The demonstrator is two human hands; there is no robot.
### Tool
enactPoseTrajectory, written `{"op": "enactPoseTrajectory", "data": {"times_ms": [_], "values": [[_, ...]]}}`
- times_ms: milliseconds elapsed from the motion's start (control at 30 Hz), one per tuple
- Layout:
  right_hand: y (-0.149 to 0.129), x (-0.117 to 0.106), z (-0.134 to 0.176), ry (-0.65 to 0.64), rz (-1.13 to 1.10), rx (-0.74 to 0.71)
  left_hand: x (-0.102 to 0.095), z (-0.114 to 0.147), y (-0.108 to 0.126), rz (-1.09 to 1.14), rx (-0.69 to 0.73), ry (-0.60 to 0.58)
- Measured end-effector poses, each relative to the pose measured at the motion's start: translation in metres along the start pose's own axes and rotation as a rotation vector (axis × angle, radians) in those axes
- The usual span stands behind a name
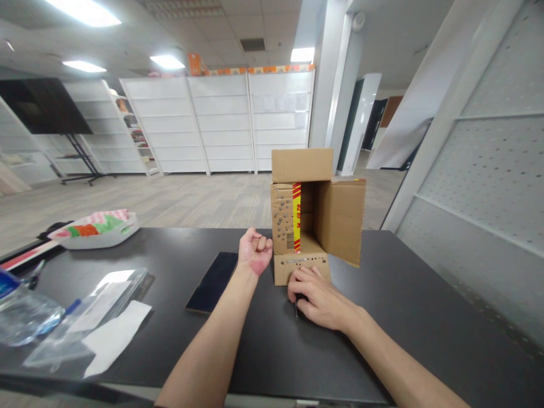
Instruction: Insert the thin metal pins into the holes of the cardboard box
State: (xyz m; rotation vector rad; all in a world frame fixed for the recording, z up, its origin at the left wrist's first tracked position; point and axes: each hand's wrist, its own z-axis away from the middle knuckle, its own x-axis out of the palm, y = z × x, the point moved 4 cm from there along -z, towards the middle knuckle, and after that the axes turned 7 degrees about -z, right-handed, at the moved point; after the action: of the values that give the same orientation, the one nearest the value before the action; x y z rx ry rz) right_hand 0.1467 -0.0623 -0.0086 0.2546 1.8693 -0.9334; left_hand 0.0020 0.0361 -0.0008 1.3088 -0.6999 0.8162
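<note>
An open cardboard box [283, 243] stands on the table with its mouth facing me. Small grey metal-looking dots cover its left flap, which carries a red and yellow tape strip [296, 218]. A row of dots and holes runs along the lower flap [281, 276]. My left hand [255, 251] is closed in a fist, palm side toward me, close by the box's left side; what it holds, if anything, is hidden. My right hand [317, 296] lies at the lower flap, fingers curled round a small dark thing with a thin metal tip [296, 310], mostly covered.
A dark flat tablet-like slab [212, 282] lies left of my left forearm. Further left are a clear plastic case [136, 279], white paper [121, 334], a water bottle [25, 311] and a white basket [104, 241] with colourful cloth. A perforated white panel [488, 164] stands at right.
</note>
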Motion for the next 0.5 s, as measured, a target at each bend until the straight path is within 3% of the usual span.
{"op": "enactPoseTrajectory", "data": {"times_ms": [300, 500], "values": [[-0.008, 0.0028, -0.0015, -0.032, 0.042, -0.024, -0.0018, -0.0019, 0.0002, -0.009, 0.009, 0.019], [-0.0073, 0.0032, -0.0015, 0.014, 0.051, -0.026, -0.0018, -0.0024, 0.0004, 0.006, 0.02, 0.009]]}}
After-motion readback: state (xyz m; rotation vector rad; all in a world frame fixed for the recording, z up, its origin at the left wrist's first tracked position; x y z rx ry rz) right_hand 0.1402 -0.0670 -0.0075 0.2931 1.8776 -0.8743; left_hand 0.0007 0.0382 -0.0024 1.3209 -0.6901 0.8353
